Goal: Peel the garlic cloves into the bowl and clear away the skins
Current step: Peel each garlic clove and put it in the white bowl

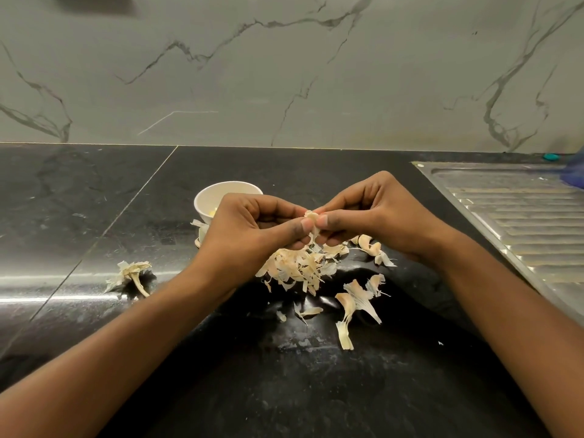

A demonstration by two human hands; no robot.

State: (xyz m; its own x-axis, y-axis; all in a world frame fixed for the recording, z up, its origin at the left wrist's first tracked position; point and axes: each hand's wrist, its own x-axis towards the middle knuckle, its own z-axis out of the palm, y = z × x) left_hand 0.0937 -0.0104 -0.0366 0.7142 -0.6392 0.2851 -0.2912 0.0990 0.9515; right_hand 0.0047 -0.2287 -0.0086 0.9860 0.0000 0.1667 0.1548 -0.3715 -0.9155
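Observation:
My left hand [249, 226] and my right hand [373, 213] meet above the black counter and both pinch one garlic clove [311, 216] between thumbs and fingertips; a strip of skin hangs down from it. A pile of papery garlic skins [298, 267] lies right below the hands. More loose skins [357, 300] lie nearer to me on the right. A small white bowl [218, 192] stands behind my left hand, partly hidden by it, with a pale peeled clove inside.
A garlic stem with skins [132, 275] lies to the left on the black stone counter [94, 216]. A steel sink drainboard [518, 216] fills the right side. A marble wall [284, 74] rises behind the counter.

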